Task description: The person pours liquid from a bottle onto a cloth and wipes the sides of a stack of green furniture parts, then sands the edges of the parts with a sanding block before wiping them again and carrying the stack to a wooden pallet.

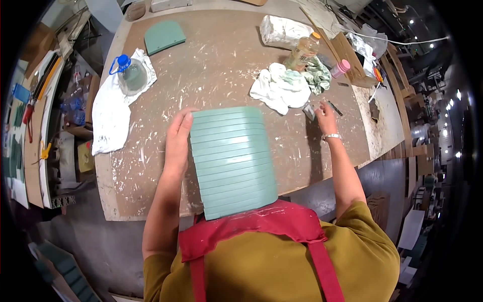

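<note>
Left hand [177,135] steadies the ribbed green panel [232,160] propped at the table [151,191] edge (palm flat, fingers wrapping its side); right hand [325,111] pinches a small dark tool [334,107], apparently readying touch-up work

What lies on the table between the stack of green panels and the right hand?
Only bare, scratched tabletop separates the stack of green panels from the right hand, as the head view shows.
</note>
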Available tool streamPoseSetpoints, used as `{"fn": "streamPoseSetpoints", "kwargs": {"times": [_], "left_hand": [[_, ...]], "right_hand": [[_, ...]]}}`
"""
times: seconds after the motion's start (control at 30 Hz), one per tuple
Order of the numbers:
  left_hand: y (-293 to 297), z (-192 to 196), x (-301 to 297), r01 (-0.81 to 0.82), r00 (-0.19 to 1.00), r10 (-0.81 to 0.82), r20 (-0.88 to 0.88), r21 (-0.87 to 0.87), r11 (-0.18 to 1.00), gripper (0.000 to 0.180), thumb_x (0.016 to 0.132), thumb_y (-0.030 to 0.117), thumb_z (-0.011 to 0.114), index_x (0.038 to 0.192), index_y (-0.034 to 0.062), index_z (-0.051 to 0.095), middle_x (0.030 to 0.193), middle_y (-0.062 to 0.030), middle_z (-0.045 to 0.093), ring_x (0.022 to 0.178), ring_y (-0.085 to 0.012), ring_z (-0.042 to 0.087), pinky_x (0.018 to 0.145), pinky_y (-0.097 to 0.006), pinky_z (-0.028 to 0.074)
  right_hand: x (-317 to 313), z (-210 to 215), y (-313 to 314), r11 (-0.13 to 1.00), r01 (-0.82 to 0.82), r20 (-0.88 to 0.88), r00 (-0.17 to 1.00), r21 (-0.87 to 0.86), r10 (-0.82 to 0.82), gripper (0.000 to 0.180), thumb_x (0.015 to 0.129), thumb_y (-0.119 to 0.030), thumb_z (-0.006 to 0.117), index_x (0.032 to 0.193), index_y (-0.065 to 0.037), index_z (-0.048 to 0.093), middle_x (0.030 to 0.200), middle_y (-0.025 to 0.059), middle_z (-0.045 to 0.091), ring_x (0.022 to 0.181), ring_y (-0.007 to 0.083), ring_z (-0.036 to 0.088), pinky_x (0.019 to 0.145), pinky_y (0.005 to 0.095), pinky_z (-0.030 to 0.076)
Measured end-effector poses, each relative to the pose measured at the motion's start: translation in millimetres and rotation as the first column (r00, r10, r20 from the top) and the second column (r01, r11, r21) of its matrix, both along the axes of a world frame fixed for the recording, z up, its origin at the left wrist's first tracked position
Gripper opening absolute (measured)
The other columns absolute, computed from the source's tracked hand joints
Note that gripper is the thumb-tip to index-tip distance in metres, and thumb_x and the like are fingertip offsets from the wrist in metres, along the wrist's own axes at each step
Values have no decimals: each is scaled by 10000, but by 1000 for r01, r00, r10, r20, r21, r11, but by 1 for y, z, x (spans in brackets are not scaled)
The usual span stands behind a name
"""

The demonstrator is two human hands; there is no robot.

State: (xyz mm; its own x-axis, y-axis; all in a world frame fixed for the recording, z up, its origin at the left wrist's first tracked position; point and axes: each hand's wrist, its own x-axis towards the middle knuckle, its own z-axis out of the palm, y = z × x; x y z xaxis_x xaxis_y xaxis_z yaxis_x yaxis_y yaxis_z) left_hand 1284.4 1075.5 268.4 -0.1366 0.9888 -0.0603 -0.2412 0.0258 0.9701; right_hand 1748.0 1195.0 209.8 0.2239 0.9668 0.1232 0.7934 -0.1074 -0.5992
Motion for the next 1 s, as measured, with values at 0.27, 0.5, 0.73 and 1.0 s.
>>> {"fn": "streamPoseSetpoints", "kwargs": {"times": [0.27, 0.5, 0.73, 1.0], "left_hand": [[5, 1, 4, -119, 989, 126, 77, -87, 989, 291, 1016, 236, 467, 1067, -1, 628, 965, -52, 635, 901, -134, 571, 848, -266, 447], [29, 8, -24, -127, 987, 124, -105, -30, 991, 238, 974, 221, 585, 1064, 15, 660, 912, -41, 668, 884, -111, 598, 852, -273, 461], [51, 19, -33, 249, 969, -247, 25, -121, 961, 430, 974, 242, 586, 1368, 85, 512, 1033, -32, 664, 903, -104, 601, 811, -247, 462], [52, -9, -33, 421, 806, -360, 470, -28, 907, 659, 914, 359, 650, 1463, 100, 391, 1165, -64, 626, 1016, -190, 652, 860, -301, 538]], "right_hand": [[-1, -3, -20, 995, -103, 141, 985, -15, 104, 457, 821, -203, 706, 1204, 29, 612, 1066, 201, 615, 992, 362, 608, 895, 404, 475], [-155, 113, -3, 819, -572, -947, 239, 44, 217, 427, 994, -228, 538, 1360, -15, 484, 1218, 119, 640, 1040, 181, 613, 842, 303, 464], [-269, 130, 27, 457, -889, -951, 153, -14, 268, 371, 1018, -256, 501, 1296, -18, 560, 1197, 107, 645, 1041, 166, 618, 872, 294, 493], [-300, 111, 25, 316, -935, -976, 199, -162, 87, 420, 1013, -231, 504, 1357, 10, 514, 1029, 137, 686, 880, 183, 660, 814, 283, 539]]}}
